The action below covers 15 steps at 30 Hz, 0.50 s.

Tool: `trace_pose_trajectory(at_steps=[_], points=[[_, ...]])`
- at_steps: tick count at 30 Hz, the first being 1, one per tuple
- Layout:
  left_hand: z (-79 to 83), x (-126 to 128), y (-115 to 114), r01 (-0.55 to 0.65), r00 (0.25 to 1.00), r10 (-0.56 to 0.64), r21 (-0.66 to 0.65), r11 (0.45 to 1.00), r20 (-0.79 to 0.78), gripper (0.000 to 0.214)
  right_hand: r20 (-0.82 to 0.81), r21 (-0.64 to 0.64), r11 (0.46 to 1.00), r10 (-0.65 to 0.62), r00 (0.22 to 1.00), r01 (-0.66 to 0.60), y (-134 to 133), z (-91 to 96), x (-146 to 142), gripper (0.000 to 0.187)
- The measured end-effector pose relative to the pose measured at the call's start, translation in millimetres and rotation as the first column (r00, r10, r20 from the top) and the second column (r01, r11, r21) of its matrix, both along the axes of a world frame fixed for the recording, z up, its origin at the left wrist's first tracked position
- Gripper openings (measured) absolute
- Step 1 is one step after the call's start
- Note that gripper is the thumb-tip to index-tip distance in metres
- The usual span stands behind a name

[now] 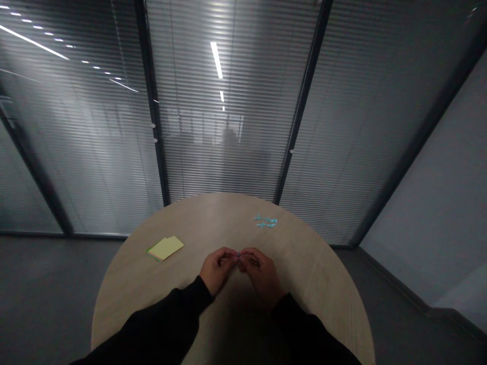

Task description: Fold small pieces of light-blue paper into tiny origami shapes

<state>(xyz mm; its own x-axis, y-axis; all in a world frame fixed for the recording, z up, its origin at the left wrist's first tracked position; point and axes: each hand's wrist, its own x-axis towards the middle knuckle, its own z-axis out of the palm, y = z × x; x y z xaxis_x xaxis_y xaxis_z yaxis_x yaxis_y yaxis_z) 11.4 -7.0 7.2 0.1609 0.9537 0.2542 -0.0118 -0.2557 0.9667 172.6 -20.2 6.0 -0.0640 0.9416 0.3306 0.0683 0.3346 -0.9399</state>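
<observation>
So both hands are together over the round table (213, 218), the left hand (217, 268) and right hand (262, 274) meeting at the fingertips and pinching a tiny bit of blue paper (239, 255), too small to make out properly. Off to the left sits a yellow sticky note pad (165, 248) with some green showing at its edge, and a little cluster of blue paper scraps (265, 221) lies farther out, well apart from the hands.

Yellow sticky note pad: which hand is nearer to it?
Left. The left hand is to the right of the yellow sticky note pad; the right hand is farther right, beyond the left hand.
</observation>
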Motion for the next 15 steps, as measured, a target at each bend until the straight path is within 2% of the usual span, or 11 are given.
trace_pose_trajectory(at_steps=[5,11,15], points=[[-0.5,0.2,-1.2,-0.006,0.995,0.006,-0.005,1.000,0.095,0.023,-0.005,0.058,0.998,0.002,1.000,-0.002,-4.1,4.8,-2.8,0.025],[4.3,-3.4,-3.7,-0.035,0.998,0.030,0.093,0.995,0.054,0.021,0.011,0.071,0.997,0.007,1.000,-0.008,-6.8,10.0,-0.8,0.023],[7.4,-5.9,-5.4,-0.038,0.999,0.044,0.194,0.980,-0.027,0.017,0.053,0.109,0.994,-0.038,0.998,0.032,-7.6,13.7,2.6,0.022]])
